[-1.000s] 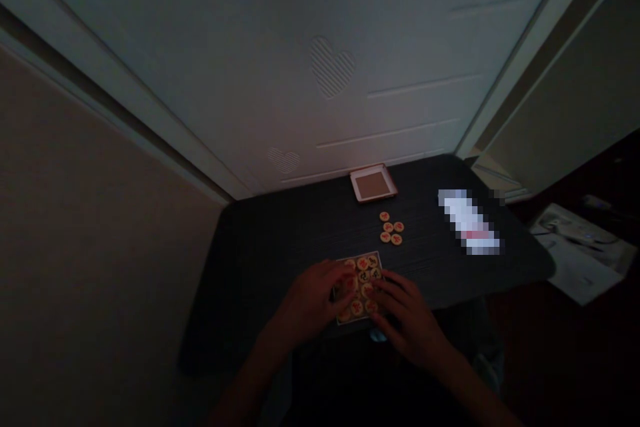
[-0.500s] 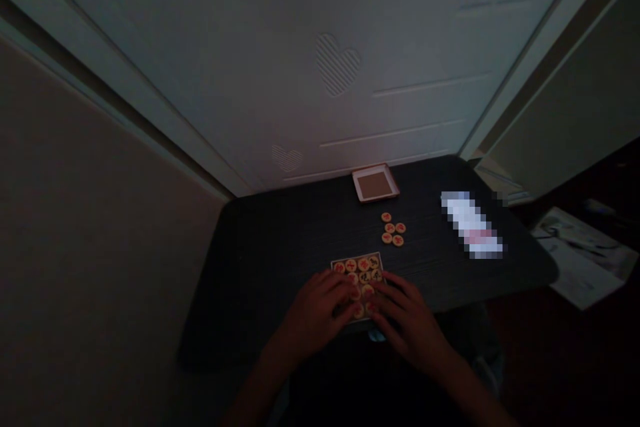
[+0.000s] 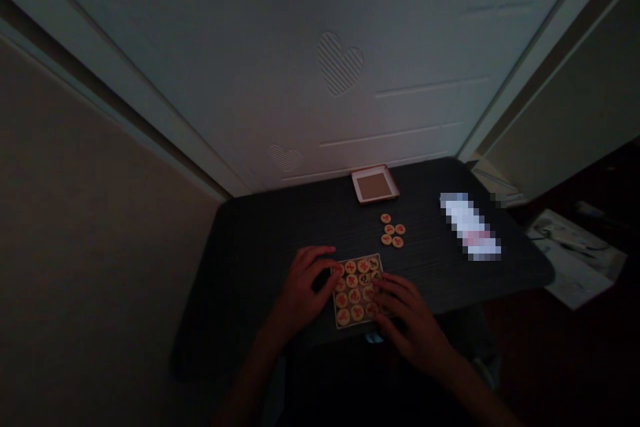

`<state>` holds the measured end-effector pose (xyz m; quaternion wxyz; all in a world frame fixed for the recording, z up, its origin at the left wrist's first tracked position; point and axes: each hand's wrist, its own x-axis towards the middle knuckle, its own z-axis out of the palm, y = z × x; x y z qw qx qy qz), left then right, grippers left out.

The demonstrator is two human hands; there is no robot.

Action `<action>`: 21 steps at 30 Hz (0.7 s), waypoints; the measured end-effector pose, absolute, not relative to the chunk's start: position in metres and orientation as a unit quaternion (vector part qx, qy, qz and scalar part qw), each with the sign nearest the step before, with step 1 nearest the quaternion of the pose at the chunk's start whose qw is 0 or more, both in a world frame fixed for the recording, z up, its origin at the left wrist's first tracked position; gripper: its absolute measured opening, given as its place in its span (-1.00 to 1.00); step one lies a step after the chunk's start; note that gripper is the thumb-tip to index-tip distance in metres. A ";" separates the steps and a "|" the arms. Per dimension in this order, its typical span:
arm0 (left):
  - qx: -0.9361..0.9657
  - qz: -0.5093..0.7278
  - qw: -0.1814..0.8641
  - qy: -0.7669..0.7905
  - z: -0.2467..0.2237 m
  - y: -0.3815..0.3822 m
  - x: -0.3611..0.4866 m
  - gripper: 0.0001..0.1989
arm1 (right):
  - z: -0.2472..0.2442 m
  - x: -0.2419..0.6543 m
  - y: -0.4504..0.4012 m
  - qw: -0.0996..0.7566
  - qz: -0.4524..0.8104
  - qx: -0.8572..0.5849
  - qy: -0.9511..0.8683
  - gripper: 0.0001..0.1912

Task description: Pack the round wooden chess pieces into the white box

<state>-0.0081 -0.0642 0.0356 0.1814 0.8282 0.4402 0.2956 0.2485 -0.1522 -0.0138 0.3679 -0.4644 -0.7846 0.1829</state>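
Nearest us, our right hand (image 3: 410, 320) lies loosely spread, holding nothing, fingertips on the right edge of the box of round game pieces (image 3: 356, 289) near the table's (image 3: 260, 247) near edge. Our left hand (image 3: 303, 283) curls against its left side, empty. Farther off lie five loose pieces (image 3: 392, 230), then the empty lid (image 3: 375, 185).

just the one head cam here, looking forward and down from above the near edge of the dark bench (image 3: 280, 227). pretty close to the hands (image 3: 305, 283), with the wall (image 3: 300, 47) filling the far side.
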 end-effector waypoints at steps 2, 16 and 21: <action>0.816 0.319 0.183 0.446 0.033 -0.039 -0.008 -0.87 | -0.009 0.254 -0.144 0.382 0.188 -0.469 -0.774 -0.64; 0.750 0.345 0.246 0.507 -0.013 0.058 -0.005 -0.72 | 0.003 0.325 -0.021 0.369 0.178 -0.558 -0.722 -0.71; 0.753 0.337 0.243 0.511 -0.016 0.059 -0.007 -0.74 | -0.004 0.331 -0.024 0.325 0.182 -0.533 -0.760 -0.75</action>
